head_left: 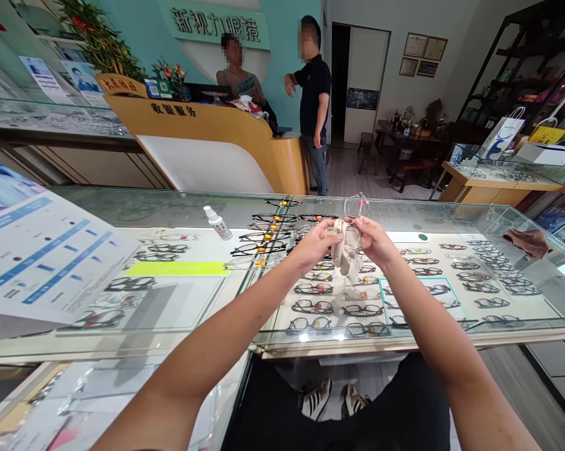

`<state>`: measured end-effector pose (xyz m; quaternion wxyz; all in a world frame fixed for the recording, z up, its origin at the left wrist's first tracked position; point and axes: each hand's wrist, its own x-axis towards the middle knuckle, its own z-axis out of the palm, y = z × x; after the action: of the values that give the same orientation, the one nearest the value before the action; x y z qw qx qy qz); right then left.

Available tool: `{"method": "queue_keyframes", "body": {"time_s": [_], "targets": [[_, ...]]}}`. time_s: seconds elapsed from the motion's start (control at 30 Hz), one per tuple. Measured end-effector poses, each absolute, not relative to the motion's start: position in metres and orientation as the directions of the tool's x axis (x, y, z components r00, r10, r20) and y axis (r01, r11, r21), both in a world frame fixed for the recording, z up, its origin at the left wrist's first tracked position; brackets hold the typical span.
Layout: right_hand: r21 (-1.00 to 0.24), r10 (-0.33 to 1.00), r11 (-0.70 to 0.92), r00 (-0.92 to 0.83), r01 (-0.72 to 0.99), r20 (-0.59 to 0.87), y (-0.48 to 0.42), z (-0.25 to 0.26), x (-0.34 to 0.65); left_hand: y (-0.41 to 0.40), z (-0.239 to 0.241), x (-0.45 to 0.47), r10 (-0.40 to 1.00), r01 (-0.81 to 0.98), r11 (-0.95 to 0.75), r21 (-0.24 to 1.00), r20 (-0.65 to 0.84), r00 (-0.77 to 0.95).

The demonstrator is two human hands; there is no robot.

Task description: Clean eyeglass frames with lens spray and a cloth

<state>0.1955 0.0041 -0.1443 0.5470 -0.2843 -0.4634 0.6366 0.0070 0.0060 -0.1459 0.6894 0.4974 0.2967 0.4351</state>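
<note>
Both my hands are raised above a glass display counter [451,219]. My left hand [316,243] is closed on a beige cleaning cloth [346,260] that hangs down between my hands. My right hand [371,238] pinches a pair of clear-framed glasses [356,207], one lens standing up above my fingers, the other wrapped in the cloth. Several rows of spectacle frames [313,305] lie inside the case below. A small white spray bottle [217,223] lies on the glass to the left of my hands.
Printed sheets [38,257] cover the counter's left end. A brown cloth [529,241] lies at the right. Behind stands a curved wooden reception desk [226,134] with two people [313,94] by it. My shoes [332,398] show on the floor below.
</note>
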Motion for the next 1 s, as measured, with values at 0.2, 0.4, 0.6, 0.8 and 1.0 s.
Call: {"method": "queue_keyframes", "body": {"time_s": [0.2,0.4,0.6,0.8,1.0], "targets": [[-0.897,0.957,0.009,-0.257,-0.441,0.136,0.001,-0.1426,0.1918,0.0053,-0.147,0.0076,0.879,-0.24,0.161,0.957,-0.028,0.477],[-0.893,0.959,0.005,-0.251,-0.45,0.132,0.0017,-0.1429,0.1932,0.0028,-0.1469,0.0102,0.876,-0.223,0.156,0.962,-0.03,0.481],[-0.887,0.962,0.033,-0.226,-0.461,0.154,0.0062,-0.1459,0.1968,0.0077,-0.1457,0.0044,0.859,-0.274,0.202,0.94,-0.035,0.511],[-0.882,0.96,0.025,-0.235,-0.47,0.152,0.0053,-0.1434,0.1984,0.004,-0.1431,0.0056,0.821,-0.265,0.139,0.954,0.039,0.569],[-0.867,0.956,0.05,-0.228,-0.496,0.186,0.0045,-0.1401,0.2,0.0065,-0.1427,0.0029,0.834,-0.261,0.155,0.953,0.016,0.552]]}}
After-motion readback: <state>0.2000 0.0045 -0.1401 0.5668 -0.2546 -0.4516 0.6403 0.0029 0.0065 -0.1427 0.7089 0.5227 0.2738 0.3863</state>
